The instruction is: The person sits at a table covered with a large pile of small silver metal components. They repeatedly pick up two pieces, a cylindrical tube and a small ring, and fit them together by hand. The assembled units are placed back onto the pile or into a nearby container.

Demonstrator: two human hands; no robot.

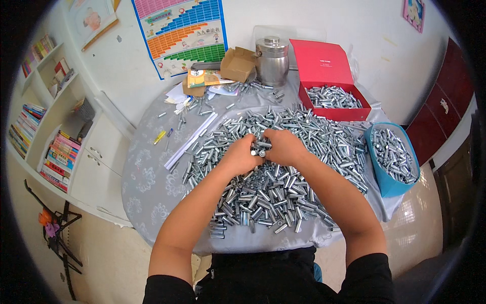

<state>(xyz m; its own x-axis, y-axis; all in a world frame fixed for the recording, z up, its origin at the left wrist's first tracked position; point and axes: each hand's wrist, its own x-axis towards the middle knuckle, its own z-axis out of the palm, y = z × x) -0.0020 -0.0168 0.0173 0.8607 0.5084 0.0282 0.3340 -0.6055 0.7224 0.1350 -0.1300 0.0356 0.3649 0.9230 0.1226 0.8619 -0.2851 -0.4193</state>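
A wide heap of short, shiny metal tubes (283, 197) covers the middle of the table. Over the heap's centre, my left hand (241, 156) and my right hand (284, 147) are brought together. Between them is a small bunch of metal tubes (259, 147), some with round ends toward me. The fingers of both hands curl round this bunch from either side, and their far tips are partly hidden. How many tubes each hand grips cannot be made out.
On the table's right edge stands a blue bin (394, 188) full of tubes. Behind the heap are a red box (334, 114) with its lid up, a steel canister (272, 66) and an open cardboard box (238, 65). White strips (191, 140) and a yellow marker (159, 137) lie left.
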